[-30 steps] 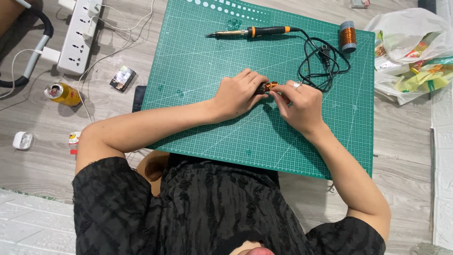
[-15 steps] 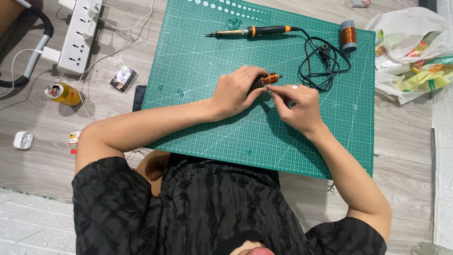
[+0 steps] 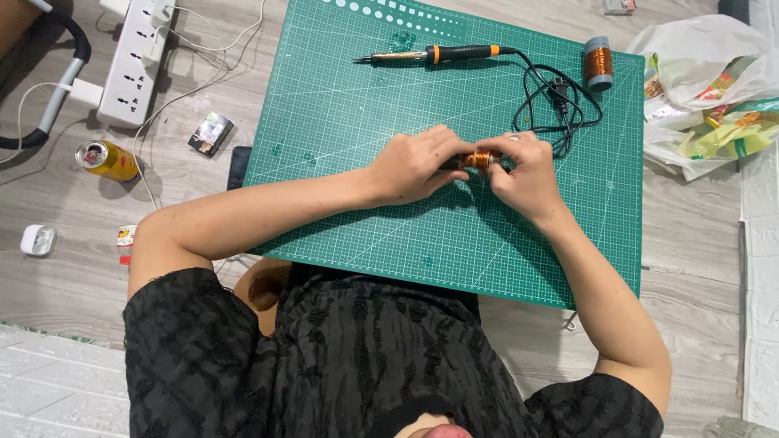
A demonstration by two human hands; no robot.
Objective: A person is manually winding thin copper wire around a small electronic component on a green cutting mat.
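A small rod wound with copper wire [image 3: 476,160] is held between both hands above the green cutting mat [image 3: 341,122]. My left hand [image 3: 414,165] grips its left end, fingers curled around it. On its right end my right hand [image 3: 526,174] is closed, and most of the piece is hidden by fingers. A soldering iron [image 3: 430,55] with an orange and black handle lies at the mat's far edge, its black cord [image 3: 552,97] coiled just beyond my right hand. A spool of copper wire [image 3: 599,63] stands at the far right corner.
On the wooden floor to the left lie a white power strip [image 3: 130,61], a yellow can [image 3: 107,159], a small box [image 3: 210,133] and a white adapter [image 3: 38,240]. A dark phone [image 3: 238,167] is tucked at the mat's left edge. Plastic bags [image 3: 706,89] sit at right.
Both hands stayed over the mat's centre. The right hand shifted from pinching near the piece's end to closing over it again; the wound piece turned slightly between the fingers.
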